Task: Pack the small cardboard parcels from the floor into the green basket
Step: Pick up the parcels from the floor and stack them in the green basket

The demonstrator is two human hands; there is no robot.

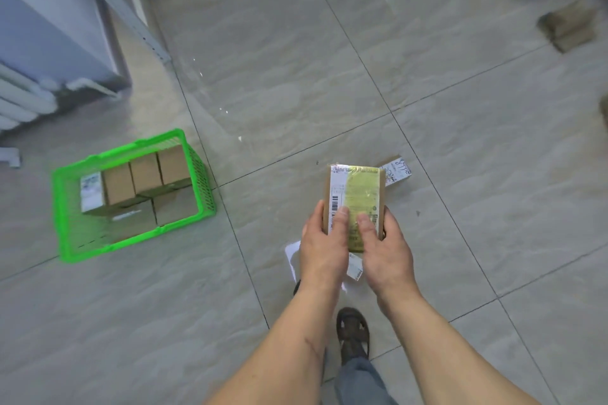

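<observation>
Parcel [357, 197] sits in both hands over the floor, its long axis pointing away from the person. Left hand [324, 248] and right hand [385, 248] grip its near end, thumbs on top. Green basket [194, 171], partly filled, lies well to the left, nearer the left hand.

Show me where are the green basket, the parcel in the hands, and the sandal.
green basket [197, 171]: head view, on its right mesh wall.
parcel [362, 189]: head view, on its yellow label.
sandal [353, 334]: head view, on its upper straps.
</observation>
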